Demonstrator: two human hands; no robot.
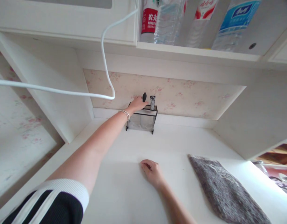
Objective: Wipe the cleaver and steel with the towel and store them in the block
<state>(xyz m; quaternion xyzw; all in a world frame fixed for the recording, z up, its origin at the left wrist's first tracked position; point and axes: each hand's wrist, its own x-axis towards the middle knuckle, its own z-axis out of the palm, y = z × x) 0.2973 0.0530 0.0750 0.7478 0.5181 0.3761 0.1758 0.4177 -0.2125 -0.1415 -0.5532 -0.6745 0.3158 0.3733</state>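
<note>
My left hand (138,105) reaches to the back of the white counter, with a bracelet on its wrist. Its fingers and thumb close around the base of an upright black handle (144,96), whose lower part is hidden. This handle sticks up from a small holder (141,121) with a black frame and see-through or greyish sides, like a knife rack. Beside it, a second handle with a grey mottled pattern (152,102) stands in the same holder. Nearer to me, my right hand (152,171) rests on the counter with curled fingers and nothing visible in them.
A grey fuzzy cloth (225,186) lies on the counter (120,174) at the right. Overhead, a shelf (194,53) carries several plastic bottles (169,21). A white cable (105,59) hangs in front at the left. Side panels (253,115) flank the nook.
</note>
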